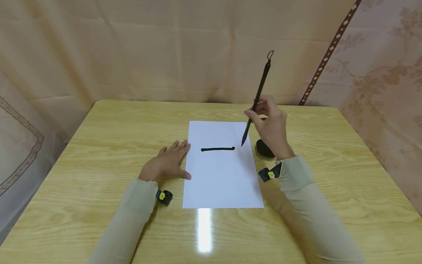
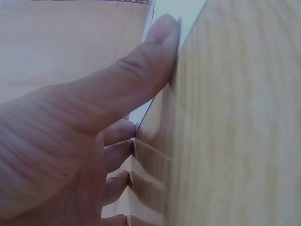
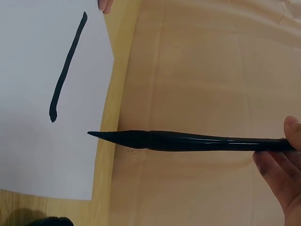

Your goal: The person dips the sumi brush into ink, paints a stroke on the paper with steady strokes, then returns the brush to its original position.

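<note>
A white sheet of paper (image 1: 222,183) lies on the table with one black, roughly horizontal ink stroke (image 1: 217,149) across its upper half. My left hand (image 1: 166,161) rests at the sheet's left edge, fingers spread, its thumb (image 2: 162,40) on the paper's margin. In my right hand (image 1: 273,126) a black writing brush (image 1: 261,88) is pinched by its shaft, tilted with the hanging loop at the top. Its pointed dark tip (image 3: 108,135) hangs above the paper, right of the stroke's end, apart from the sheet in the right wrist view.
A dark rounded object (image 1: 263,149) sits right of the paper, partly hidden by my right hand; its kind is unclear. The wood-grain table (image 1: 99,154) ends at a beige curtain (image 1: 165,55) behind. Black bands circle both wrists.
</note>
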{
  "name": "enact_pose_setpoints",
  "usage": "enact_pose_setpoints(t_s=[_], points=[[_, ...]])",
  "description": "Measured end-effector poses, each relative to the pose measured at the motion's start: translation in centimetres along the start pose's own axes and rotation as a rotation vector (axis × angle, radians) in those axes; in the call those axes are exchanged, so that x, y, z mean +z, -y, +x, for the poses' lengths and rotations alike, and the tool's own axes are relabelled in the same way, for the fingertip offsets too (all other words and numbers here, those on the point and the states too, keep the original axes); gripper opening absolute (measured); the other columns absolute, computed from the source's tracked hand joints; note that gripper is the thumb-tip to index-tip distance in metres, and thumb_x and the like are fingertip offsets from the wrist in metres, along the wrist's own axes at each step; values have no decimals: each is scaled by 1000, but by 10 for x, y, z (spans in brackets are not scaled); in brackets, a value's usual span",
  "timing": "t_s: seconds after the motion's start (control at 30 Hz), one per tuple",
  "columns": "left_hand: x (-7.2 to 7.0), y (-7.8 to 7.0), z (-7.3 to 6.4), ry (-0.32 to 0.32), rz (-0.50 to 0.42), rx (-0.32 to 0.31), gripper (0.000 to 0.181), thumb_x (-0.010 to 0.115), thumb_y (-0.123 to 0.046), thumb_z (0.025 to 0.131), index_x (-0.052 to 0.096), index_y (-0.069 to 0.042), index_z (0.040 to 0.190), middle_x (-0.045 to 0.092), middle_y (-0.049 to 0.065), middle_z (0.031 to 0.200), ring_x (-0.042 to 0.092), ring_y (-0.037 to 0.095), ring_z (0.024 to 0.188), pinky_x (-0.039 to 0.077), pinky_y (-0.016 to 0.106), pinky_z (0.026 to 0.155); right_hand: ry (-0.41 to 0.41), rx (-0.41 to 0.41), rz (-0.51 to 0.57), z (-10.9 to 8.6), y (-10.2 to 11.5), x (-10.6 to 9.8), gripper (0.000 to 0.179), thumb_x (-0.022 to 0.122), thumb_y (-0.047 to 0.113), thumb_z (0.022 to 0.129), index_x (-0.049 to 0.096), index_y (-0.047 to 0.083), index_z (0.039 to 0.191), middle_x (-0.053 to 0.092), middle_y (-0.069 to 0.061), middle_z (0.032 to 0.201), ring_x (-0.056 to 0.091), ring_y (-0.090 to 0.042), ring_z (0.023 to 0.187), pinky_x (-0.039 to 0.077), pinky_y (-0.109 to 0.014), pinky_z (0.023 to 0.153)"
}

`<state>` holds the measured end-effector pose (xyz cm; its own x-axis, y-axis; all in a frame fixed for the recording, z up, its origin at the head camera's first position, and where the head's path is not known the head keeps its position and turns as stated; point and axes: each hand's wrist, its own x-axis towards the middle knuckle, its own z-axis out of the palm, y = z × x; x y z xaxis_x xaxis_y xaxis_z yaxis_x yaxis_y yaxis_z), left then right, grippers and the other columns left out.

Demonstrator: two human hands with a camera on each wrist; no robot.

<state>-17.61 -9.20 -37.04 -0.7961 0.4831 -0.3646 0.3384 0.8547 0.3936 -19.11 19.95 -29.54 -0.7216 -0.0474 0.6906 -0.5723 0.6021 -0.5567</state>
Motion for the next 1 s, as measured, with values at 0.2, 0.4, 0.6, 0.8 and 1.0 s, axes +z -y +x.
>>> enact_pose_setpoints(t_s=[0.2, 0.4, 0.6, 0.8, 1.0], points=[[-1, 0, 3, 7, 0, 10, 109, 74, -47, 78, 7, -10, 154, -3, 6, 162, -7, 33, 148, 1, 63, 114, 20, 48, -54, 1, -5, -12, 33, 72, 6, 83, 54, -7, 108, 70, -20, 86, 68, -19, 73, 41, 0, 58], [-2, 4, 5, 8, -1, 22, 109, 74, -48, 78, 7, -11, 154, -3, 5, 162, -7, 33, 148, 0, 64, 113, 30, 80, -86, 0, -16, -27, 31, 69, 6, 86, 55, -5, 111, 70, -20, 91, 56, 15, 75, 42, -1, 59], [-2, 8, 4, 13, -24, 27, 109, 75, -46, 77, 6, -10, 154, -3, 7, 162, -8, 34, 148, 0, 64, 113, 21, 55, -128, -2, -26, -40, 31, 68, 6, 87, 56, -7, 112, 66, -21, 97, 69, -31, 87, 40, 2, 63], [2, 10, 0, 8, -32, 18, 109, 75, -46, 77, 8, -9, 154, -1, 8, 162, -7, 35, 147, 0, 65, 113, 10, 33, -139, -6, -34, -51, 27, 69, 3, 85, 57, -8, 107, 64, -20, 95, 70, -20, 83, 43, 1, 65], [1, 9, -3, -8, -31, 20, 108, 75, -46, 77, 9, -9, 154, 0, 9, 162, -5, 36, 147, 0, 65, 112, -19, -18, -167, -9, -38, -63, 24, 70, -1, 83, 59, -8, 103, 67, -20, 92, 53, 21, 83, 43, 1, 69]])
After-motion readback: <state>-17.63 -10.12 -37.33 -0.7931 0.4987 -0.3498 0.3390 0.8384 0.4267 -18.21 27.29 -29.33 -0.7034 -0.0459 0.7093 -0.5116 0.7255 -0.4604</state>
